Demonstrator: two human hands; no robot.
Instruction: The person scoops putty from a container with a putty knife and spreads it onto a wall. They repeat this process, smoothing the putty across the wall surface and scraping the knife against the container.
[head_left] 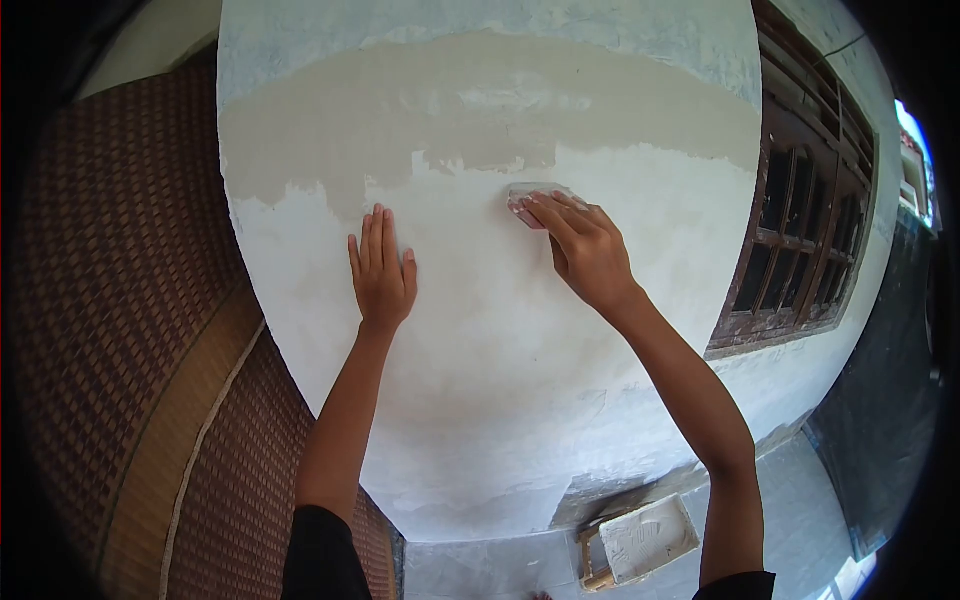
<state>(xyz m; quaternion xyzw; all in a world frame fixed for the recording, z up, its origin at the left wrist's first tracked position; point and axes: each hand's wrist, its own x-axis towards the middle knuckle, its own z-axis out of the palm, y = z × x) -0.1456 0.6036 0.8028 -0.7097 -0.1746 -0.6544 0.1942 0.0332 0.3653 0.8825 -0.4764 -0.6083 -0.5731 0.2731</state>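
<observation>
A wall faces me, coated in white putty below a band of bare beige. My left hand lies flat against the white part, its fingers stretched upward and nothing in it. Higher and to the right, my right hand grips a flat scraper smeared with white. The scraper's face is at the wall, just under the ragged lower edge of the beige band. My fingers cover part of it, so its full shape is hidden.
On the grey floor below stands a tray of white putty, at the wall's foot. Brown woven matting hangs along the left. A dark wooden window is set in the wall to the right, with a black sheet beyond.
</observation>
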